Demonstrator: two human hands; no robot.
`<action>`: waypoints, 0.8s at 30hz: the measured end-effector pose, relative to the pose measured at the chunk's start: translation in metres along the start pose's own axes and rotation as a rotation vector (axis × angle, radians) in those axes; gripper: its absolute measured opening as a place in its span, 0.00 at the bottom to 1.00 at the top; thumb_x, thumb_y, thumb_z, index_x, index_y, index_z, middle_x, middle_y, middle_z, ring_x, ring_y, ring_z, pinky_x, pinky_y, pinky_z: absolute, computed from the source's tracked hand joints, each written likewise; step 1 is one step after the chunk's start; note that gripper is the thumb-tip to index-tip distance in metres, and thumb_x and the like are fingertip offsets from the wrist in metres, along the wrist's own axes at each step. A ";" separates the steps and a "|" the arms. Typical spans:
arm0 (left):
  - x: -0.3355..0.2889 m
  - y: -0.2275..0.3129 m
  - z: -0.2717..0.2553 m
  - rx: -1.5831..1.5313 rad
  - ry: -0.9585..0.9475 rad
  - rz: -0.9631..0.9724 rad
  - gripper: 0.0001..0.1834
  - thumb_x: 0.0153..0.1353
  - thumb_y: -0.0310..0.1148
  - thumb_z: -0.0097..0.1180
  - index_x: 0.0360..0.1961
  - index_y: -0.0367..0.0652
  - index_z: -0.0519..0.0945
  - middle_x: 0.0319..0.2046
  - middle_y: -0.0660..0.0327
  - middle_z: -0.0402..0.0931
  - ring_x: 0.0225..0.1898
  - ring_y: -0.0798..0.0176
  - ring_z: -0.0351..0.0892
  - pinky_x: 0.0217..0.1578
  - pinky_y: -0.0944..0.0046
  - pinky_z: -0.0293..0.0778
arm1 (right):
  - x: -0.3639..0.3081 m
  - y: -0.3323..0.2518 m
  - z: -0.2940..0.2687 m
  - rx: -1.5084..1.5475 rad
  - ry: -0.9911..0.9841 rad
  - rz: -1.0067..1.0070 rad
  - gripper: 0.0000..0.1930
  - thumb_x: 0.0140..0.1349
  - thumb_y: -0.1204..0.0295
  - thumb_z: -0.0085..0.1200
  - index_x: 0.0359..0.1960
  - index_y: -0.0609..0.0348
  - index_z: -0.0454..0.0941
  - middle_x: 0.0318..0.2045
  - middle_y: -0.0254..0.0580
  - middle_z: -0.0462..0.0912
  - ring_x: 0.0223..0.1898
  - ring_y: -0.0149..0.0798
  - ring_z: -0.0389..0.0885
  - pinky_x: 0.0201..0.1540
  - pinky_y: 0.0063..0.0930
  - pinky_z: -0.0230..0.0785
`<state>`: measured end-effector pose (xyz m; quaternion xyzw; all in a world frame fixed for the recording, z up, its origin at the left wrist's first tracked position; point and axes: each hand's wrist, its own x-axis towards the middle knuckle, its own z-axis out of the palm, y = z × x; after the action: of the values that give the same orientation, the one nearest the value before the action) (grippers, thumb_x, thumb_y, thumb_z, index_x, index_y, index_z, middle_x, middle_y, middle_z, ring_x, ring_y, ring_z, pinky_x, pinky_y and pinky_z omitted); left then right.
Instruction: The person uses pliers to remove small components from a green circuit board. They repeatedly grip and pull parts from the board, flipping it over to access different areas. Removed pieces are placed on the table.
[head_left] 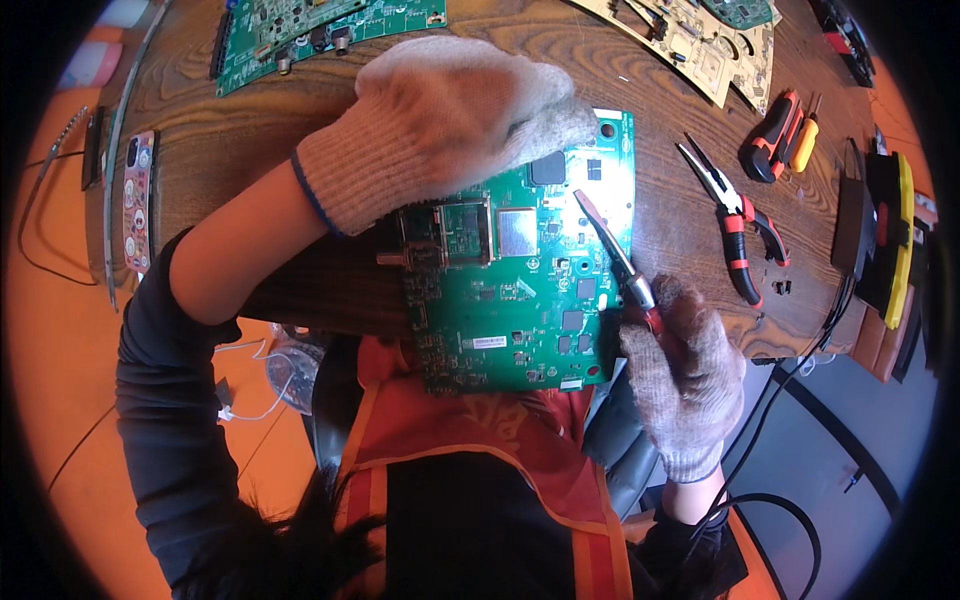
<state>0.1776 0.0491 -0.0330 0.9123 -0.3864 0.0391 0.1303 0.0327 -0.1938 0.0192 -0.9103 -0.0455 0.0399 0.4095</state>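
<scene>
A green circuit board (480,310) with chips and metal shields hangs over the table's near edge, in front of my red apron. My left hand (450,125), in a knitted work glove, reaches across its far side. The fingers close on the board near its far right corner, and the glove hides that edge. In my gloved right hand (685,375) is a flat-bladed screwdriver (635,285), gripped by its red handle. Its blade points up and left over the right part of the board; whether the tip touches the surface, I cannot tell.
Red-and-black pliers (735,220) lie open at the right, below a utility knife (775,140) and a yellow-handled tool (805,145). Other boards, green (350,35) and tan (700,55), lie at the back. A phone (140,200) sits left. Black cables (790,385) hang at the right.
</scene>
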 end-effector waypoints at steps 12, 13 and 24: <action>0.002 0.004 -0.006 -0.209 0.074 -0.155 0.15 0.68 0.46 0.48 0.44 0.53 0.82 0.36 0.61 0.82 0.40 0.57 0.82 0.38 0.57 0.76 | -0.019 0.040 -0.013 0.342 0.594 0.152 0.20 0.69 0.75 0.52 0.61 0.61 0.68 0.47 0.43 0.79 0.39 0.26 0.78 0.43 0.18 0.72; 0.000 -0.002 -0.003 -0.269 0.168 -0.086 0.16 0.69 0.46 0.44 0.47 0.54 0.81 0.40 0.62 0.82 0.43 0.57 0.82 0.41 0.57 0.77 | -0.015 0.056 -0.024 0.091 0.695 0.125 0.20 0.69 0.75 0.50 0.62 0.62 0.68 0.48 0.44 0.79 0.41 0.29 0.79 0.45 0.20 0.73; -0.032 0.054 -0.020 -0.723 0.565 -0.903 0.31 0.66 0.54 0.52 0.64 0.48 0.72 0.56 0.55 0.75 0.55 0.62 0.74 0.53 0.65 0.71 | 0.001 0.154 -0.085 -0.724 0.650 0.308 0.23 0.63 0.67 0.55 0.61 0.34 0.73 0.49 0.46 0.79 0.49 0.51 0.80 0.48 0.44 0.75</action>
<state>0.1168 0.0405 -0.0084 0.8383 0.0961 0.0865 0.5297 0.0508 -0.3580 -0.0398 -0.9553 0.2080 -0.2040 0.0502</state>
